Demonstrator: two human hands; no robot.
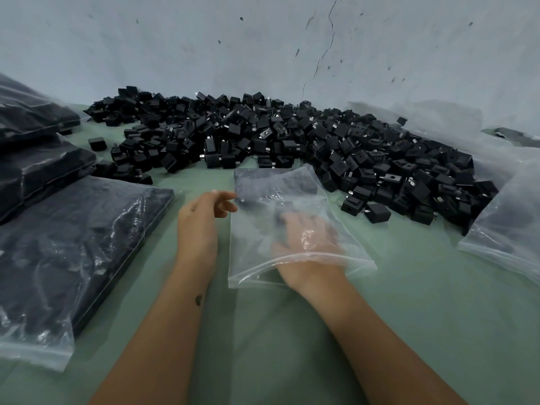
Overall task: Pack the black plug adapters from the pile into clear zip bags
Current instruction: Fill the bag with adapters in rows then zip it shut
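The right hand [306,238] is seen pushed wrist-deep into the mouth of a clear zip bag [292,217], its fingers blurred through the plastic; something dark is glimpsed at the fingertips, but whether an adapter is being gripped cannot be told. The bag is laid on the green surface [409,302] near its middle, its open zip edge turned towards the near edge and its closed end reaching up to the foot of the pile. The bag's left edge is pinched by the left hand [201,217], thumb and fingertips brought together on the plastic, the remaining fingers loosely curled.

The pile of black plug adapters [292,135] is spread along the far edge against the wall [263,39], running from the far left towards the right side, with metal prongs showing on many pieces. A few loose adapters are scattered just off its near right fringe.

Along the left edge, filled bags [73,247] of black adapters are stacked flat, one large one nearest and more piled behind it. At the right edge, a stack of clear empty bags [505,223] is draped, touching the pile's right flank.
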